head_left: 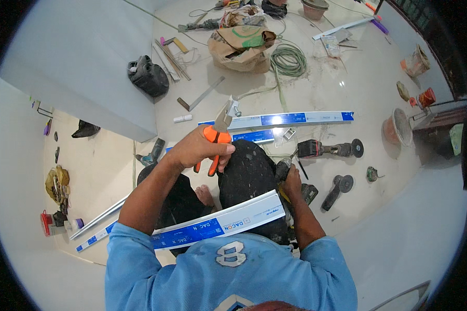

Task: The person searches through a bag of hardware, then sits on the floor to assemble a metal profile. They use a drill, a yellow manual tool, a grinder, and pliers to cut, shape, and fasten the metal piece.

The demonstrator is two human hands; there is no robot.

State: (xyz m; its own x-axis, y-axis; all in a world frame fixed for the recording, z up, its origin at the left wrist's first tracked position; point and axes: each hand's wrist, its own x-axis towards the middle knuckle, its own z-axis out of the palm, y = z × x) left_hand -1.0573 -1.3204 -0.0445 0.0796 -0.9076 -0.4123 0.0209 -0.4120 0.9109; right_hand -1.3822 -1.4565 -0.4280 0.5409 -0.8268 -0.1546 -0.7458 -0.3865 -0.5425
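My left hand [194, 149] grips orange-handled pliers [216, 136], and a small white fitting with a screw [235, 109] sits in the jaws. My right hand [291, 179] rests low beside my right knee on a dark cordless drill [284, 168]. A white-and-blue plastic trunking strip [218, 224] lies across my lap, over my dark trousers. Another long white-and-blue trunking strip [296, 119] lies on the floor just beyond the pliers, with a shorter blue piece [251, 136] beside it.
Two angle grinders [331, 149] [337, 187] lie on the floor to the right. A dark tool bag [148, 76], a paper sack [242, 46], a coiled green hose [288, 59] and buckets [398, 127] stand farther off. A white wall corner [88, 67] is at left.
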